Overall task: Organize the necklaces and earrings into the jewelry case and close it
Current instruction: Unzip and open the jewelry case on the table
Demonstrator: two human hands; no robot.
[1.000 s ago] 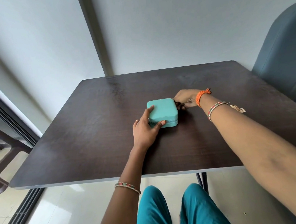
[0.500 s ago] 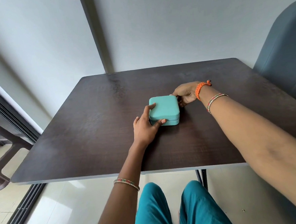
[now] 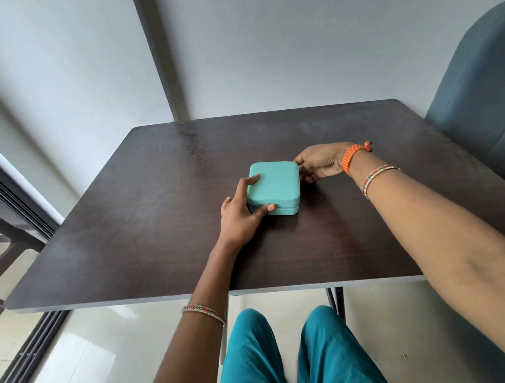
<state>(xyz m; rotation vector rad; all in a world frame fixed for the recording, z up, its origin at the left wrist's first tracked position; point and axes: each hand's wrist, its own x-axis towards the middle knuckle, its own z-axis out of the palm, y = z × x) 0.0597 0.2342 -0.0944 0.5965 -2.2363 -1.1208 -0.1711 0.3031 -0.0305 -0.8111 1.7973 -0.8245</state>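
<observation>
The left hand [image 3: 241, 214] grips the near left corner of the small teal box-shaped jewelry case [image 3: 275, 186], thumb on its front and fingers on the lid. The case sits shut in the middle of the dark wooden table [image 3: 158, 227]. Behind it, the right hand [image 3: 318, 165] pinches something at the far right corner, likely the zipper pull. Hold the case steady and pull slowly. Every table edge is far away, with lots of room.
</observation>
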